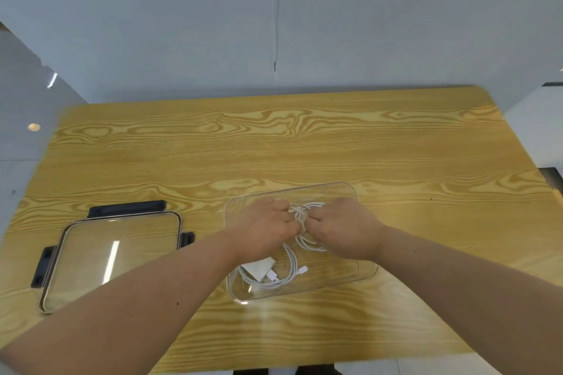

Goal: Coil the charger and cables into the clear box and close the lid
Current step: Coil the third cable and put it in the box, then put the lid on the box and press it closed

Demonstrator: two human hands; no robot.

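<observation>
A clear box (362,271) sits on the wooden table, right of centre and near the front. Inside it, at the near left, lies a white charger (257,268) with a coiled white cable (289,275) beside it. My left hand (263,227) and my right hand (341,227) meet over the middle of the box, both closed on a second white cable (301,213), whose loops show between and below my fingers. The clear lid (91,256), with dark latches, lies flat on the table to the left of the box.
The wooden table (274,146) stretches back to a pale wall. The lid's dark latches (128,207) stick out at its far and side edges. The table's front edge runs just below my forearms.
</observation>
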